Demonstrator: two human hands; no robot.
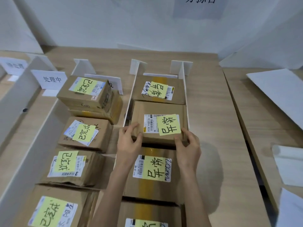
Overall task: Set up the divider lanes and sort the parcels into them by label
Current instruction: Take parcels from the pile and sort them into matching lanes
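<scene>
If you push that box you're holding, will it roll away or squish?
The box probably won't roll: it has flat sides and sits flat on the table. It likely stays stiff, since its cardboard edges look square under the left hand and right hand. The sticky note might peel off if rubbed.

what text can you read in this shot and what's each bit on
"处理中": white sign card, far left lane.
"异常": yellow note on held parcel; same on far parcel and near parcel.
"已完成": yellow note on left-lane box and nearest left box.
"502B P021-00": shipping label on held parcel, partly legible.
Wall sign, other sign cards, barcodes: unreadable.
</scene>
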